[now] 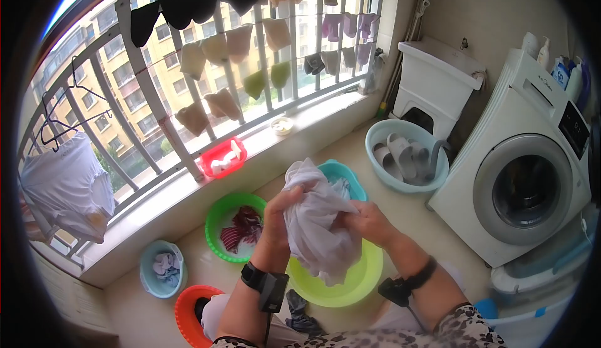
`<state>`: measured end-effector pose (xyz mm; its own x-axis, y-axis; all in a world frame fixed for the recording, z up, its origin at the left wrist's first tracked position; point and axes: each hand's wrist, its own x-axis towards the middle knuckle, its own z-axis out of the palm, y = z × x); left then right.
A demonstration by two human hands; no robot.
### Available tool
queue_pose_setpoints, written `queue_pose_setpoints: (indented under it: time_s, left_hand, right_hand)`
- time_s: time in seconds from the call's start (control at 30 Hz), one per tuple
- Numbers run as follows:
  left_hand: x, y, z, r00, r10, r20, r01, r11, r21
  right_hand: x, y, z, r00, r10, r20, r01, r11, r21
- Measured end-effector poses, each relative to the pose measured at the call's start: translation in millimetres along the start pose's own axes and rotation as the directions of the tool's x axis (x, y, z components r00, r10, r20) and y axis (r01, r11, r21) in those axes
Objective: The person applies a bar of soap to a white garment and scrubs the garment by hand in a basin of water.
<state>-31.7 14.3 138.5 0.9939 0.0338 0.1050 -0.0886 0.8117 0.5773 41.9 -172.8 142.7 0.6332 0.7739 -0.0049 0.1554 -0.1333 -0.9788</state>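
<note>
A bunched pale, thin white cloth (319,223) hangs between my hands; whether it is a garment I cannot tell. My left hand (280,213) is closed on its left edge, thumb on top. On the other side my right hand (369,223) grips it with fingers folded into the fabric. The cloth's lower end hangs over a yellow-green basin (369,279). Just behind it is a turquoise basin (358,182) with light fabric inside, partly hidden by the cloth. Dark crumpled fabric (302,313) lies on the floor at the yellow-green basin's near left.
To the left stand a green basin (213,223) with striped red fabric, a small blue basin (147,273) with clothes, and an orange basin (184,323). Slippers sit in a pale blue basin (410,188) near the washing machine (463,223). Small laundry hangs along the railing (134,53).
</note>
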Motion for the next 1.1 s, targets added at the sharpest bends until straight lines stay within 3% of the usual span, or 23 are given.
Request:
queue_pose_setpoints:
  time_s: [0.03,0.07,0.1,0.17,0.2,0.3,0.33,0.43,0.47,0.57,0.67,0.73,0.9,0.93,1.03,1.1]
  left_hand:
    - [1.7,5.9,-14.7,1.000,0.020,-0.017,-0.018,0.989,0.144]
    - [3.8,9.0,-25.8,0.999,0.045,-0.030,-0.035,0.959,0.282]
    - [4.4,8.1,-30.5,0.992,0.055,-0.113,0.000,0.897,0.442]
    - [4.2,2.8,-39.2,0.957,0.119,-0.263,0.107,0.701,0.705]
    - [5.2,-3.0,-50.8,0.944,0.129,-0.305,0.174,0.589,0.789]
    - [1.3,-14.4,-39.6,0.940,-0.167,-0.299,0.302,0.816,0.493]
    - [-2.2,-14.9,-27.5,0.955,-0.261,-0.145,0.294,0.903,0.313]
    - [-3.6,-21.6,-10.6,0.981,-0.194,-0.017,0.184,0.892,0.413]
    - [0.4,-29.3,-8.5,0.996,-0.091,0.017,0.064,0.810,0.583]
    - [1.6,-32.6,-15.8,0.987,-0.151,-0.047,0.152,0.832,0.534]
    - [1.3,-27.6,-24.9,0.973,-0.195,-0.124,0.226,0.915,0.335]
    - [2.7,-28.3,-28.3,0.963,-0.196,-0.184,0.243,0.930,0.276]
    - [-1.0,-35.1,-25.9,0.956,-0.290,-0.032,0.290,0.957,-0.019]
    - [-2.9,-32.8,-16.5,0.956,-0.294,-0.002,0.293,0.954,-0.056]
    - [-1.5,-36.9,-1.3,0.982,-0.185,-0.021,0.176,0.888,0.425]
    - [0.9,-42.4,-8.8,0.985,-0.124,-0.120,0.155,0.939,0.306]
  right_hand:
    - [3.3,1.7,1.3,0.998,0.060,-0.028,-0.055,0.987,0.153]
    - [1.4,-1.9,-1.8,0.994,0.069,-0.085,-0.052,0.982,0.180]
    - [2.2,-2.0,-4.5,0.991,0.066,-0.121,-0.016,0.927,0.374]
    - [3.9,-3.2,-11.2,0.979,0.080,-0.188,0.077,0.710,0.700]
    - [3.6,-10.3,-14.9,0.963,0.093,-0.253,0.135,0.647,0.751]
    - [2.5,-25.5,-23.2,0.911,0.072,-0.407,0.269,0.646,0.715]
    - [2.1,-27.4,-23.5,0.898,0.030,-0.438,0.294,0.699,0.652]
    - [5.2,-23.3,-9.6,0.878,0.048,-0.477,0.253,0.797,0.548]
    - [6.4,-18.7,-4.7,0.896,0.055,-0.441,0.213,0.818,0.534]
    - [3.9,-23.6,-3.0,0.939,0.084,-0.333,0.157,0.756,0.635]
    - [16.2,-7.2,-23.9,0.944,0.156,-0.291,0.175,0.512,0.841]
    - [16.4,-11.1,-28.7,0.953,0.140,-0.267,0.169,0.487,0.857]
    - [18.7,-16.0,-23.1,0.951,0.109,-0.290,0.209,0.463,0.861]
    - [18.4,-14.9,-25.1,0.949,0.103,-0.298,0.207,0.513,0.833]
    - [15.7,-14.1,-23.7,0.942,0.074,-0.327,0.204,0.649,0.733]
    - [10.5,-23.2,-8.4,0.936,0.042,-0.351,0.210,0.732,0.648]
